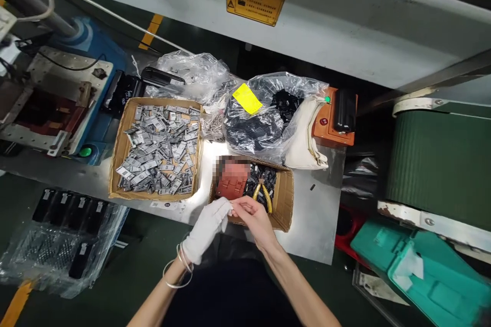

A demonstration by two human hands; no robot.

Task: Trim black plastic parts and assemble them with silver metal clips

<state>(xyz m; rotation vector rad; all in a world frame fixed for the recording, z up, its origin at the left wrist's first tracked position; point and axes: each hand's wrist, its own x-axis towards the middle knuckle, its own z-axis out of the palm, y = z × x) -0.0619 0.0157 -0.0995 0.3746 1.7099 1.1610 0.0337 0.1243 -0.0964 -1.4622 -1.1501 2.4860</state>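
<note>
My left hand [209, 227] wears a white glove and has silver bangles [178, 268] on the wrist. My bare right hand [253, 217] meets it at the fingertips, pinching the tip of the glove's finger. Both hands hover at the near edge of a small cardboard box [283, 199] that holds black parts, a reddish-brown case [232, 184] and yellow-handled pliers [263, 191]. To the left stands a larger cardboard box [118, 156] full of grey metal parts.
Behind the boxes lie a plastic bag of black parts [264, 117] with a yellow label, a clear bag [192, 69], a white cloth bag [305, 138] and an orange control box [335, 117]. A blue machine [76, 92] stands left, a green conveyor [437, 163] right, teal bins [429, 271] below.
</note>
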